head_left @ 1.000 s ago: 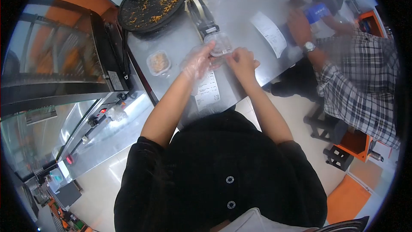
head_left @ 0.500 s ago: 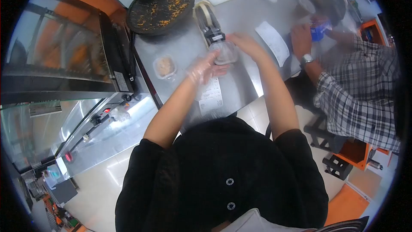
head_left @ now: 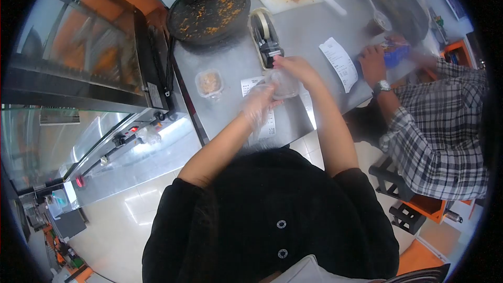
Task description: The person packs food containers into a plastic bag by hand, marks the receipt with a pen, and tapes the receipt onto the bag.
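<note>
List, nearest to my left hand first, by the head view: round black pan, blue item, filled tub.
From your left hand:
1. Filled tub: to its left.
2. Round black pan: up and left.
3. Blue item: far over, right.

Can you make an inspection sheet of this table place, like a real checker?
Surface: grey metal table.
Job's things: clear plastic container; black tape dispenser; small clear plastic tub of pale food.
Clutter: round black pan and white rectangular cutting board, both with orange crumbs; white-handled knife; curved white paper receipt.
Hands: left hand, in clear plastic glove, holds the container; right hand, bare, has fingers at the dispenser's front, grip unclear.
Cables: nothing seen.
Surroundings: black-and-white checked sleeve of another person, right side.
</note>
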### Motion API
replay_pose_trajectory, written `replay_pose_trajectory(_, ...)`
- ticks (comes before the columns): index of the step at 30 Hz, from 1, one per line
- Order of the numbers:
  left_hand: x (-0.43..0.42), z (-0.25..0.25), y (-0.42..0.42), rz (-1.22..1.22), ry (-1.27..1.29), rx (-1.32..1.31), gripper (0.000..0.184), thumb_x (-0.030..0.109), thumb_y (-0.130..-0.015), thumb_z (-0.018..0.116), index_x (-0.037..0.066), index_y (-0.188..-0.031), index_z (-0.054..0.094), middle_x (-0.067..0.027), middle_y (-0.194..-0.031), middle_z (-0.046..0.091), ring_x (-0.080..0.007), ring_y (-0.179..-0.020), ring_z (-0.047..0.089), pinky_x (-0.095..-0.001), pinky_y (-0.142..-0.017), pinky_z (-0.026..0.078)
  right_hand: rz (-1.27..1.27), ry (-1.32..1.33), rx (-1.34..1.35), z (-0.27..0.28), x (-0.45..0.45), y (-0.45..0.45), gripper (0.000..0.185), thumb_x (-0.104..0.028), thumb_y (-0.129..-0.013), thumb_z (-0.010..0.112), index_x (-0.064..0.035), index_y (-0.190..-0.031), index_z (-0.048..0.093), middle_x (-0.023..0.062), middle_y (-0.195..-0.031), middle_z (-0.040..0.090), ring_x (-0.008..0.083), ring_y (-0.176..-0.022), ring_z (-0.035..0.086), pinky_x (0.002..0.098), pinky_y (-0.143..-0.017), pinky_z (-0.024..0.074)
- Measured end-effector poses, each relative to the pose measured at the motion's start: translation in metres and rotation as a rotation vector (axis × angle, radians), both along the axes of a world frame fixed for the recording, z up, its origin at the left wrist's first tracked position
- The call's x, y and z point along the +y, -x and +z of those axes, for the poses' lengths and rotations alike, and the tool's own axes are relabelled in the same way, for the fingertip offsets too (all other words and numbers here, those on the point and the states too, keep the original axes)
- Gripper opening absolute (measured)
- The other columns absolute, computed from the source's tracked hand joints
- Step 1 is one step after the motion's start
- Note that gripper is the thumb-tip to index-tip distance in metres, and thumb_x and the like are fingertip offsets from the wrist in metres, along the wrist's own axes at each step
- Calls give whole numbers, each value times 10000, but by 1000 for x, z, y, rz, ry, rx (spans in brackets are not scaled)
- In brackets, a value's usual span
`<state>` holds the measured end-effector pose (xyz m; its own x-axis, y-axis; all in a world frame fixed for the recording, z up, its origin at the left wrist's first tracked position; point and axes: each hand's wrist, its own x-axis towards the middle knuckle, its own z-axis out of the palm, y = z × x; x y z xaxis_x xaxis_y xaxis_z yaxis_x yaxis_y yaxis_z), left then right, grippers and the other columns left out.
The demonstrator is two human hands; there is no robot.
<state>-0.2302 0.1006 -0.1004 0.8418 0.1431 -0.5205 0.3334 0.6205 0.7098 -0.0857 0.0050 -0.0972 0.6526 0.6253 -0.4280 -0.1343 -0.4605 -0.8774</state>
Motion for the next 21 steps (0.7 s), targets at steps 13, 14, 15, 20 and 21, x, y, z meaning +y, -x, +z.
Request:
replay_pose_trajectory(13, 25, -19, -6, -83, -40, -49, 455, 235, -864, 589, -2, -1219, 430, -102, -1114, 520, -220, -1008, 540, -397, -879, 470, 136, 162, -245, -24, 13, -25, 321, -331, -763, 640, -51, -914, 683, 50, -864, 654, 134, -773, 581, 271, -691, 437)
replay_pose_trajectory(14, 30, -22, -5, -128, -69, -71, 455, 237, -861, 595, 1, -1216, 436, -99, -1108, 520, -218, -1005, 541, -404, -885, 465, 134, 111, -72, -30, 8, -26, 311, -321, -762, 635, -68, -940, 674, 43, -909, 643, 134, -821, 569, 284, -721, 431)
replay_pose_trajectory(15, 30, -11, 0, -134, -68, -95, 458, 238, -856, 601, -6, -1209, 441, -101, -1104, 523, -217, -996, 547, -403, -887, 465, 126, 59, 99, -27, 3, -26, 306, -310, -762, 629, -85, -966, 666, 36, -954, 632, 134, -868, 557, 297, -751, 425)
replay_pose_trajectory(20, 68, -9, 13, -188, -364, -648, 438, 225, -837, 626, -27, -1164, 482, -100, -1084, 547, -210, -972, 561, -387, -870, 469, 244, -1, 382, -4, -7, 8, 363, -305, -807, 579, -139, -1123, 513, 5, -1001, 519, 141, -902, 487, 322, -805, 393)
replay_pose_trajectory(21, 76, -8, 18, -171, -377, -692, 428, 225, -835, 627, -23, -1156, 493, -95, -1084, 553, -206, -970, 559, -385, -858, 469, 248, -64, 383, 1, -9, 23, 410, -319, -819, 566, -136, -1175, 474, 8, -1018, 512, 137, -903, 481, 325, -803, 392)
